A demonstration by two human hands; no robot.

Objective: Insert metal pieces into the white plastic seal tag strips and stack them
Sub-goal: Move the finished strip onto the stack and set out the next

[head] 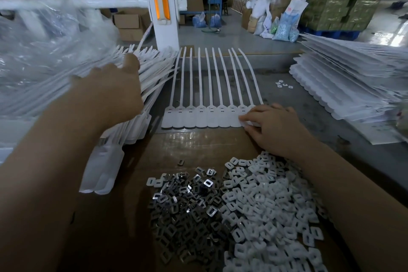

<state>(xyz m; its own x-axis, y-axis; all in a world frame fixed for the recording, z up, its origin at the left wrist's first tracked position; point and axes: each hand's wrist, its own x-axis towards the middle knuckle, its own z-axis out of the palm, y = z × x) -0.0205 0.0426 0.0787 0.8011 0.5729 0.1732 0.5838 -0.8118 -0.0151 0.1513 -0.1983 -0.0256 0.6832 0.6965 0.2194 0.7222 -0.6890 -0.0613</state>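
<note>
Strip row: we see a joined row of white strips [207, 115] lying flat on the table [287, 95], its wide tag ends just left of our right hand [272, 127] and its thin tails running away from it.
Right hand: our fingers [247, 118] are loosely curled and rest on the tag at the right end of the row; the fingertips touch the plastic. We cannot tell whether a small piece is pinched under them.
Left hand: our left hand [110, 93] reaches away from us onto the pile of strips [150, 73] at the left. The thumb points forward along the tails. The other fingers are hidden behind the hand, so we cannot tell whether they grip a strip or only lie on the pile.
Strip pile: it sits under and beyond the left hand, just left of the flat row, with its tag ends hanging toward us below the left wrist.
Metal pieces: a heap of small dark metal pieces [187, 201] lies on brown cardboard [198, 143] near us, between our two forearms, closer to us than the right hand.
White caps: a heap of small white plastic pieces [265, 201] touches the metal heap on its right, directly below the right wrist.
Finished stack: a tall stack of strip rows [344, 86] stands to the right of the right hand, well apart from it.
Plastic wrap: clear wrap [44, 46] bulges to the left of the left hand.
</note>
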